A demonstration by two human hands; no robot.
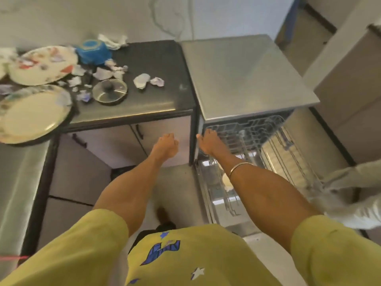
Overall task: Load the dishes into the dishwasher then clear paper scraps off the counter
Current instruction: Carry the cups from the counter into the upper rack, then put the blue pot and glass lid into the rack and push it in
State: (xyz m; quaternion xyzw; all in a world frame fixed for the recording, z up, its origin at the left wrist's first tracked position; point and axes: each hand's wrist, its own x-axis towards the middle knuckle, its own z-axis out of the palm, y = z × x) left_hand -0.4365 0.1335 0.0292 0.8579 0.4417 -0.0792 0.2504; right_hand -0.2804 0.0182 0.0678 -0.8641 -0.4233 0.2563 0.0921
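Note:
The steel dishwasher (247,75) stands open at the right, its upper wire rack (253,131) partly out and the lower rack (288,162) pulled out over the door. My right hand (207,141) grips the upper rack's front left edge. My left hand (166,146) hangs in front of the cabinet with loosely curled fingers, holding nothing. On the dark counter (160,65) lie two patterned plates (41,65) (31,114), a blue bowl (93,51), a glass lid (110,91) and several crumpled paper scraps (141,80).
A small white dish (226,180) sits in the lower rack under my right forearm. Cabinet doors with black handles (140,131) are below the counter. Another person's light-clothed leg (350,193) stands at the right beside the open door. A steel surface (16,182) runs along the left.

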